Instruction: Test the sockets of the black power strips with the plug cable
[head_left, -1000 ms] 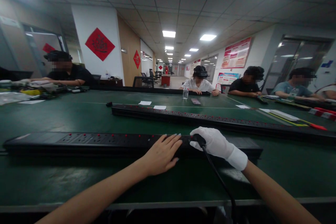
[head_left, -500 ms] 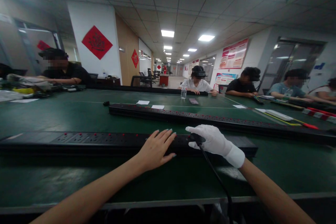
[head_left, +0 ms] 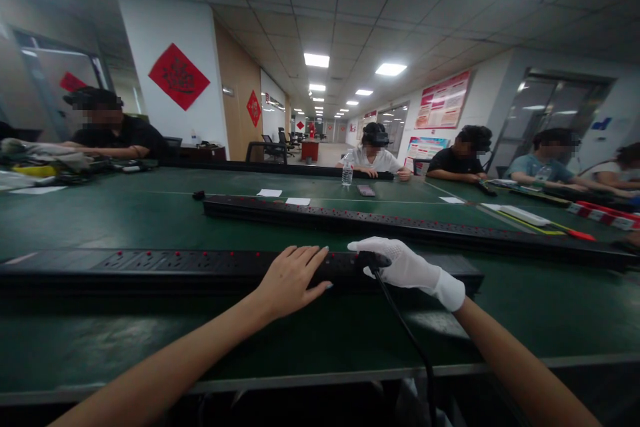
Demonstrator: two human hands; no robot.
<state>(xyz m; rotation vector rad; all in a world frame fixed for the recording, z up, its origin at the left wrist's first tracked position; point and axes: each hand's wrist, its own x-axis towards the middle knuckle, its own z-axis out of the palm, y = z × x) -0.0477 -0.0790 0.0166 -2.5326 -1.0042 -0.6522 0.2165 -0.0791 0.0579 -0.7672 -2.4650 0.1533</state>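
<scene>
A long black power strip [head_left: 65, 265] with red switches and a row of sockets lies across the green table in front of me. My left hand [head_left: 290, 278], bare, rests palm down over its middle, fingers stretched out. A white glove covers my right hand [head_left: 400, 267], which grips a black plug [head_left: 373, 260] against the sockets toward the strip's right part. From the plug a black cable [head_left: 407, 330] runs down past the table's front edge. Whether the plug's pins are fully in a socket is hidden.
Behind it lies a second long power strip [head_left: 350, 217], and another black bar [head_left: 240, 167] stretches along the far side. White papers [head_left: 298, 201] and a clear bottle [head_left: 347, 173] stand farther back. Several people sit around the table [head_left: 150, 340]. Red-and-white boxes [head_left: 603, 215] are at right.
The view has shifted slightly. My right hand still grips the plug at the strip, and more of the plug's body shows now. My left hand stays flat on the strip.
</scene>
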